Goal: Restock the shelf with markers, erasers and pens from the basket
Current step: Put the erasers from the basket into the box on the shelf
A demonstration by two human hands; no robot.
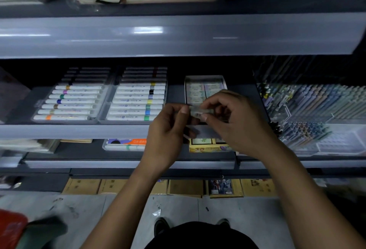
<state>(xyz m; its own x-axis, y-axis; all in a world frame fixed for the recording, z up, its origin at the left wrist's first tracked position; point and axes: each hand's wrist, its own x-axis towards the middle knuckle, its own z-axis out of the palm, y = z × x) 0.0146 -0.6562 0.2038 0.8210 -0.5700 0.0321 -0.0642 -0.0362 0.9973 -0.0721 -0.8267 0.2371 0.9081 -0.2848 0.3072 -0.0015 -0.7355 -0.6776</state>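
Both hands meet in front of the middle shelf point(79, 131). My left hand point(168, 130) and my right hand point(235, 122) pinch the two ends of a small pale wrapped eraser point(196, 111) between thumbs and fingers. Just behind it stands a white box of erasers point(205, 89), partly hidden by my right hand. Two clear trays of white markers point(73, 100) point(136, 101) with coloured bands lie to the left. Clear racks of pens point(309, 104) stand to the right. The red basket point(10, 227) shows at the bottom left corner.
A grey upper shelf point(178, 37) overhangs above. The lower shelf holds a marker pack point(126, 143) and a yellow box point(208, 145). Brown packets point(118, 186) line the bottom level. My shoes point(161, 225) stand on the grey floor.
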